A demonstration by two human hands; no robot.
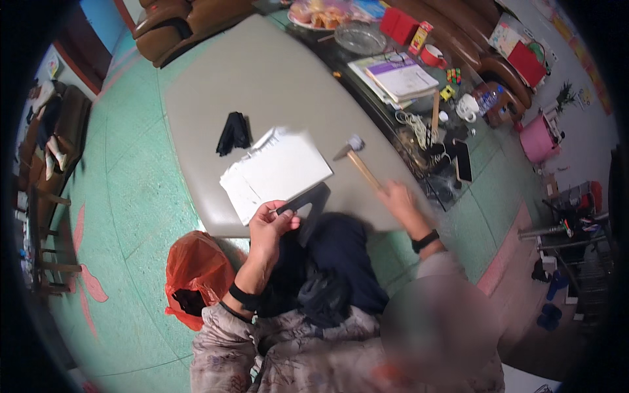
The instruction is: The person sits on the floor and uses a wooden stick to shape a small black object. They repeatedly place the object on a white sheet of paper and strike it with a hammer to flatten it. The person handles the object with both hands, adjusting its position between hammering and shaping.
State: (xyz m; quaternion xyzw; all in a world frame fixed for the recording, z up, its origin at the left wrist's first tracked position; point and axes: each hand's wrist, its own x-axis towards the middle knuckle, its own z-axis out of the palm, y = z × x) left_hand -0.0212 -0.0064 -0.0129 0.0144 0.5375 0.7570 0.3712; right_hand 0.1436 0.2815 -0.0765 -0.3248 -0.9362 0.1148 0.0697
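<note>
My left hand (273,223) pinches one end of a flat black angled piece (314,199), over the near edge of the padded grey-beige surface (221,93). My right hand (400,199) grips the wooden handle of a hammer (363,169), whose metal head points away from me. Between the hands and farther off lies a white slab or stack of sheets (280,169) with a ragged far edge. Just beyond its left corner rests a bundle of black pieces (234,133). Dark plastic or cloth (324,294) sits on my lap.
At my left, an orange-red plastic bag (201,265) stands on the green floor. A dark glass-topped table (339,73) runs along the right, bearing notebooks (403,78), a glass dish (361,37), cups, cables and a phone (462,159). Another person's legs (51,152) show on the left sofa.
</note>
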